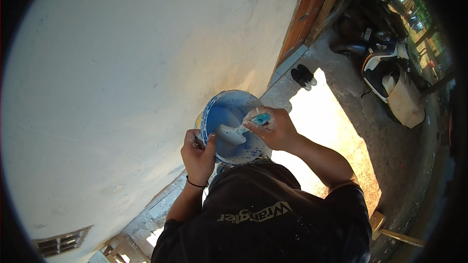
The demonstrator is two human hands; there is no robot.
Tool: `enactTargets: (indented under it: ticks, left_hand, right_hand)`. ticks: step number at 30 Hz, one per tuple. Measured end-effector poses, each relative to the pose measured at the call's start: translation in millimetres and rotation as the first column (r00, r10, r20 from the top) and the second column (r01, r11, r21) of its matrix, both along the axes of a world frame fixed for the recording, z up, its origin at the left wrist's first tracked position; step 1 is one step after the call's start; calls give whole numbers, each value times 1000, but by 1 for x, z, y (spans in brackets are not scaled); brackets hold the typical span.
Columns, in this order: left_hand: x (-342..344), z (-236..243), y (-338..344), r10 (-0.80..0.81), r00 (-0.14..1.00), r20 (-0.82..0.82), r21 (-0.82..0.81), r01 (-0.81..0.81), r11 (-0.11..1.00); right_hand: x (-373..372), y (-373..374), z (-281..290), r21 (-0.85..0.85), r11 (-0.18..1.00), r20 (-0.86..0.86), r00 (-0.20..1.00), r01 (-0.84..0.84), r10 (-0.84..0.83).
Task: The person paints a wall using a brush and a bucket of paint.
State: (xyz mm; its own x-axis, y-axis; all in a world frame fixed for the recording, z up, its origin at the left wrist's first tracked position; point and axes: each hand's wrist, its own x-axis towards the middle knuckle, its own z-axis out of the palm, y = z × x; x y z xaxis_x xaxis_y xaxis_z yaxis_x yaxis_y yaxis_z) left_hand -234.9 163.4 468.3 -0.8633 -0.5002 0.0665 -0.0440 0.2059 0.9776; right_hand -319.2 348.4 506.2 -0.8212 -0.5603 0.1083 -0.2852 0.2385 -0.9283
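Note:
A paint bucket (220,113) smeared with blue and white is held up in front of my chest, beside the wall. My left hand (199,158) grips its near left rim, with the thumb over the edge and the fingers on the outer side. In my right hand (277,129) is a paintbrush (233,134) with a turquoise handle, held over the right rim. Its white-coated head points down into the bucket. Whether the head touches the paint inside, I cannot tell. White paint marks my fingers.
A pale, patchy wall (112,83) fills the left side. Beyond the bucket are a wooden door (304,17) and a pair of dark shoes (303,76) on the concrete floor. A motorbike (382,70) stands at the far right. A wooden piece (378,224) lies at lower right.

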Motion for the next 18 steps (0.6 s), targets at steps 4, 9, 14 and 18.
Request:
enactTargets:
  ticks: [4, 9, 14, 18]
  left_hand:
    - [-1, -6, 1, 41, 998, -42, 63, -38, 997]
    - [4, 7, 12, 112, 993, 30, 96, -115, 989]
    - [7, 10, 11, 110, 992, 59, 17, -111, 994]
    - [5, 7, 14, 141, 988, 60, 44, -144, 989]
  right_hand:
    - [0, 8, -6, -261, 927, 267, 943, 271, -200]
    - [3, 20, -14, -429, 865, 260, 953, 261, -159]
    - [-7, 6, 5, -220, 974, 62, 998, 44, -31]
    - [-13, 10, -12, -25, 1000, -496, 868, -8, -5]
